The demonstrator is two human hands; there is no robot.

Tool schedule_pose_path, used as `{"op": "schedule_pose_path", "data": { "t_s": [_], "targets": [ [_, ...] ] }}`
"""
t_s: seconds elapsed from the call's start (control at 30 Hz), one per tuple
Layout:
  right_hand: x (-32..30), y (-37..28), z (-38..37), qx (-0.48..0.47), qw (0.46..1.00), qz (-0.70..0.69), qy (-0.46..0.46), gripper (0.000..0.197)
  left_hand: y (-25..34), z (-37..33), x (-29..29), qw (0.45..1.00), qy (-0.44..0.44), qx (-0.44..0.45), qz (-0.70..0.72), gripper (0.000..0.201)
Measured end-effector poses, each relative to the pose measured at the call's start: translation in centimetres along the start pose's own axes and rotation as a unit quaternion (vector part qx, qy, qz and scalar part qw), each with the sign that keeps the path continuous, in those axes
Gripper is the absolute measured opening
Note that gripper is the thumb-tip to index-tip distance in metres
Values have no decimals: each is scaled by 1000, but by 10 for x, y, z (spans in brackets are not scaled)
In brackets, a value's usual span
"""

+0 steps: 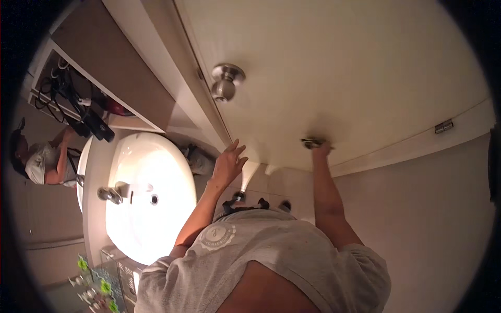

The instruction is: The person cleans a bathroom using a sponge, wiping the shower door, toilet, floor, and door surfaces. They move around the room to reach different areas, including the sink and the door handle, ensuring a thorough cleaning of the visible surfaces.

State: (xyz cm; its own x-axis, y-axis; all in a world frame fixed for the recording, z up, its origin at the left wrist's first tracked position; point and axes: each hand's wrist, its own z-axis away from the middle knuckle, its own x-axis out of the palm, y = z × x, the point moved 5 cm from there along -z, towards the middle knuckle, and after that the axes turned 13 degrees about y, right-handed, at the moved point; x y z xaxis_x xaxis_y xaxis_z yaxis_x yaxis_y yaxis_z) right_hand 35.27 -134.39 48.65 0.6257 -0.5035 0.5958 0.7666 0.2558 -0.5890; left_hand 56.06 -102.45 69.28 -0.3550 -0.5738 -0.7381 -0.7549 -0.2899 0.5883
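My right hand is closed around a small dark, crumpled cloth-like thing, held against the lower part of a pale door. Motion blur hides its exact kind. Over on the left, my left hand holds nothing; its fingers are apart, close to the door's edge and frame. A round metal doorknob sticks out of the door, farther away than both hands.
A white washbasin with a metal faucet stands at the left. Beyond it, an open shelf holds black cords and a dark appliance. A mirror runs along the far left. A metal hinge sits at the door's right side.
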Motion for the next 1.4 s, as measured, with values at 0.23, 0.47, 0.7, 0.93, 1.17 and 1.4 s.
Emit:
{"op": "schedule_pose_path", "data": {
  "t_s": [0.23,0.47,0.7,0.93,1.17,1.4],
  "targets": [
    [56,156,86,77,962,140,-222,21,-48,-27,-33,998,-34,22,54,37],
    [174,9,352,-143,944,175,-241,29,-73,-38,-59,986,52,25,157,31],
    [242,32,438,-732,362,492,-302,26,-21,-58,-78,959,93,2,268,26],
    [231,27,397,-625,690,278,-238,21,-10,-38,-85,946,139,-11,293,24],
    [212,79,375,79,968,-71,-228,27,-18,-29,-102,952,152,-18,265,24],
    [213,118,369,514,813,-235,-143,31,-21,-21,-102,945,124,-43,299,23]
  ]
}}
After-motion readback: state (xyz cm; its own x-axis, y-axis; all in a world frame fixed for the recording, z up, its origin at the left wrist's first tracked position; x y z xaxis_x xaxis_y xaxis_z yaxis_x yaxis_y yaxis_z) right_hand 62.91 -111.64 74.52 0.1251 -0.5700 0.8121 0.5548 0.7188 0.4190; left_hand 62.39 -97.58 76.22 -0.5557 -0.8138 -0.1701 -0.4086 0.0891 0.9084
